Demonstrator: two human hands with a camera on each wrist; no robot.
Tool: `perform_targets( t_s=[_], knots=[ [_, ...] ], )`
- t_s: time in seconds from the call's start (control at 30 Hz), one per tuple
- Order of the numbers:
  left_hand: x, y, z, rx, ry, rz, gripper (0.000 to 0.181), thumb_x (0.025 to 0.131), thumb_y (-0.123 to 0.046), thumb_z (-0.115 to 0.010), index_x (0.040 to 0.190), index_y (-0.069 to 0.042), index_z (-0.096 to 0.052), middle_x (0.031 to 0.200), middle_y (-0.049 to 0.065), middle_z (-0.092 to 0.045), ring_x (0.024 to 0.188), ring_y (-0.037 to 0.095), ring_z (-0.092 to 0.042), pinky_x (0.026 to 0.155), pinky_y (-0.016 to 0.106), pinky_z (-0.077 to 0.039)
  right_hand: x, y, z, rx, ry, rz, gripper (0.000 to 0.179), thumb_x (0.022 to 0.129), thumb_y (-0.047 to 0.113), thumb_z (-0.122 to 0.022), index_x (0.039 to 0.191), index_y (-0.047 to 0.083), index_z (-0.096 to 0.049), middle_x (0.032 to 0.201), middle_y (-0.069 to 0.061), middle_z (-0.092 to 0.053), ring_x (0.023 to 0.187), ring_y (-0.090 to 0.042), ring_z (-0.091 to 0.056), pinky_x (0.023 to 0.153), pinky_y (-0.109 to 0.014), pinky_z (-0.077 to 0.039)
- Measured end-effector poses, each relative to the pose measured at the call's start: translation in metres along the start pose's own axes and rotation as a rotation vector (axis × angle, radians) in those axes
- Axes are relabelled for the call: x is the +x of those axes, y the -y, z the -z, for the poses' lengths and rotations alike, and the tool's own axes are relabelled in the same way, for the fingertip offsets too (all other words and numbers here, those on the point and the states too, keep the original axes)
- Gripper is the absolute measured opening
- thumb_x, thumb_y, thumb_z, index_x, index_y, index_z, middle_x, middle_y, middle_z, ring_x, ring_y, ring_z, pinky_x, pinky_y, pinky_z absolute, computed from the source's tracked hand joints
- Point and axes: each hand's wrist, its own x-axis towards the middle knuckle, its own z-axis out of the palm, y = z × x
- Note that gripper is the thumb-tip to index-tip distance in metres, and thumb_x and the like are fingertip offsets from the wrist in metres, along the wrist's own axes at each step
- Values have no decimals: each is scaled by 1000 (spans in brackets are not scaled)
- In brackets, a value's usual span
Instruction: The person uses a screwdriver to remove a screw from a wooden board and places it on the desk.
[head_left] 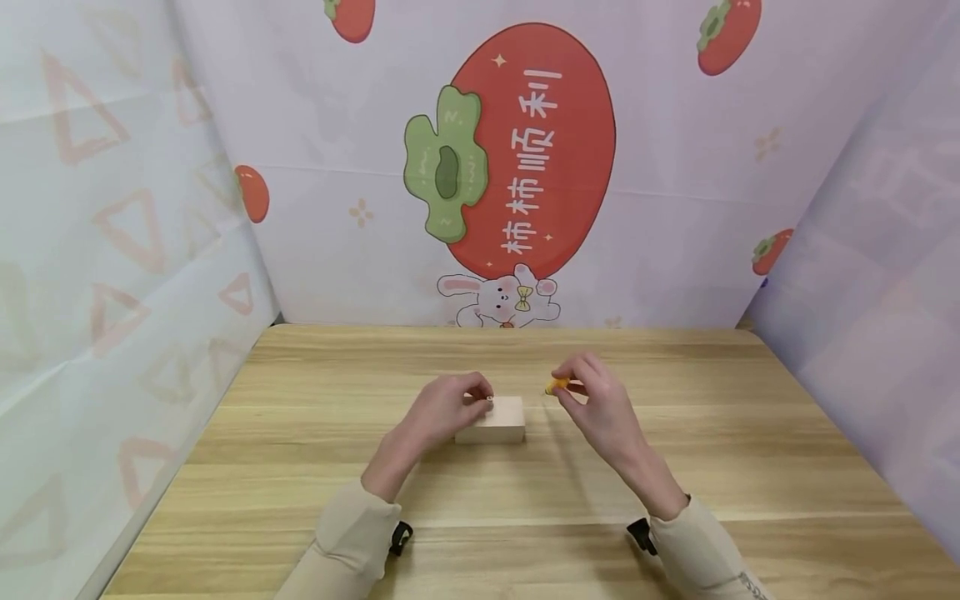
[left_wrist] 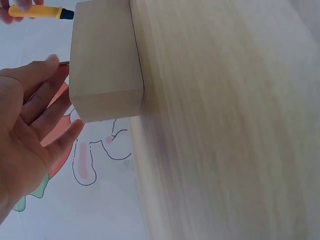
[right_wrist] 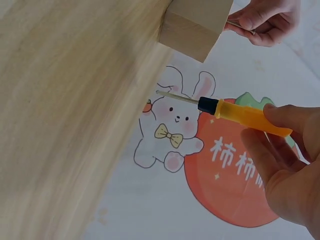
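A pale wooden block (head_left: 502, 414) lies on the wooden table. At its top face, my left hand (head_left: 448, 408) pinches a thin metal screw (right_wrist: 241, 26) between thumb and index finger, the screw standing upright with its tip right at the wood. The other left fingers (left_wrist: 55, 102) are spread along the block's edge. Off to the block's right, my right hand (head_left: 600, 408) grips a small screwdriver (right_wrist: 240, 113) by its yellow handle. The screwdriver has a black collar and a slim metal shaft, its tip pointing down toward the table, apart from the block.
The wood-grain table (head_left: 525, 542) runs back to a printed cloth (head_left: 322, 250) with persimmons and a rabbit. Fabric walls stand at the left (head_left: 112, 275) and right (head_left: 885, 250). Both forearms wear beige sleeves (head_left: 352, 533) with black wrist straps.
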Motion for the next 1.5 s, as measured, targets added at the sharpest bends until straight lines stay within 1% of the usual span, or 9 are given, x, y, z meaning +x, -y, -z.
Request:
perform_targets(
  t_s=[0.23,0.37,0.5,0.67,0.87,1.03,1.2,1.3,1.5],
  knots=[
    [1,0,1,-67,-13,3,11,93,-19,-70,102,-14,-70,92,-6,-72,85,7,-65,79,30,-56,-8,-3,-2,-57,26,32,26,73,-8,-82,90,3,-64,93,-4,-60,86,-17,-67,75,-33,-62],
    [-2,3,4,-68,-34,-32,16,92,-14,-69,108,-11,-72,94,-3,-73,84,9,-64,79,29,-57,-13,-5,-3,-74,26,42,27,72,-8,-83,88,4,-64,91,-2,-60,85,-16,-66,74,-32,-62],
    [-4,6,6,-76,-59,-66,17,92,-10,-68,108,-11,-75,97,-2,-73,82,9,-61,74,25,-55,-16,-6,-3,-99,29,45,28,71,-8,-84,87,5,-64,90,-2,-60,83,-14,-65,73,-32,-62],
    [-7,9,8,-113,-91,-38,18,92,-9,-68,109,-12,-76,97,-3,-72,80,9,-59,70,21,-53,-18,-5,0,-167,61,23,27,71,-1,-86,86,9,-67,88,1,-59,79,-11,-62,67,-29,-58],
    [-10,11,10,-150,-105,-8,22,91,-7,-69,112,-7,-74,95,0,-70,81,9,-60,72,20,-54,-22,-4,3,-266,148,-2,18,75,12,-87,82,16,-71,83,7,-56,69,-4,-58,58,-21,-52],
    [-12,14,9,-165,-112,-16,22,90,-5,-69,111,-7,-75,93,1,-69,79,9,-61,70,19,-54,-27,-4,4,-391,252,11,13,77,23,-86,83,19,-75,77,8,-53,57,0,-44,48,-15,-38],
    [-14,14,9,-187,-110,-26,21,90,-4,-68,109,-8,-76,96,3,-68,79,10,-61,69,18,-54,-30,-2,6,-410,382,-57,12,79,29,-83,86,22,-76,75,10,-51,57,0,-40,47,-17,-33],
    [-15,15,9,-210,-105,-4,21,88,-3,-70,108,-8,-76,94,3,-67,79,10,-63,68,18,-54,-31,-1,6,-408,441,-103,14,81,30,-81,90,22,-76,76,10,-51,59,-1,-42,49,-19,-34],
    [-16,15,10,-253,-101,32,35,82,4,-71,117,-2,-71,95,5,-63,80,12,-63,68,19,-55,-33,-2,5,-391,528,-172,17,83,31,-79,96,21,-76,81,11,-55,64,-4,-46,53,-20,-36]
  ],
)
